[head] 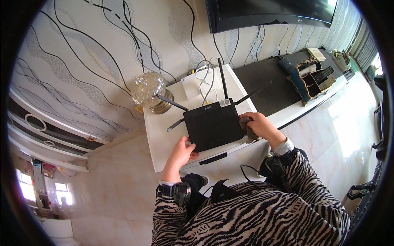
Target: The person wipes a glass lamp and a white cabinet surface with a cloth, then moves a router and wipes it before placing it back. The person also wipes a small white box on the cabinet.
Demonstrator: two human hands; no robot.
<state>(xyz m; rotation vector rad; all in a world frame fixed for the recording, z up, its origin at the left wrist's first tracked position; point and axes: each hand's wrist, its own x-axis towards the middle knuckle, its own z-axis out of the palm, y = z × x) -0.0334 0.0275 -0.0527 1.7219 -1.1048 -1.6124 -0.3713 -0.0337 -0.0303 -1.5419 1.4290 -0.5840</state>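
Observation:
A black Wi-Fi router [214, 126] with several antennas sits over the front part of a white cabinet top [164, 147]. My left hand [181, 151] grips its near left corner, thumb on top and fingers along the front edge. At the right side of the router, my right hand [260, 124] holds a crumpled grey-brown cloth [251, 132] against the casing. Behind the router lies a white network box [194, 85], with white cables [212, 77] looping from it. A yellow plug shows at the router's back edge.
A glass jar [149, 89] on a metal base stands at the cabinet's back left. To the right, a dark-topped TV stand [261, 80] carries a blue organizer [303, 83] with remote controls [321, 73]. A wall-mounted television [271, 15] hangs above.

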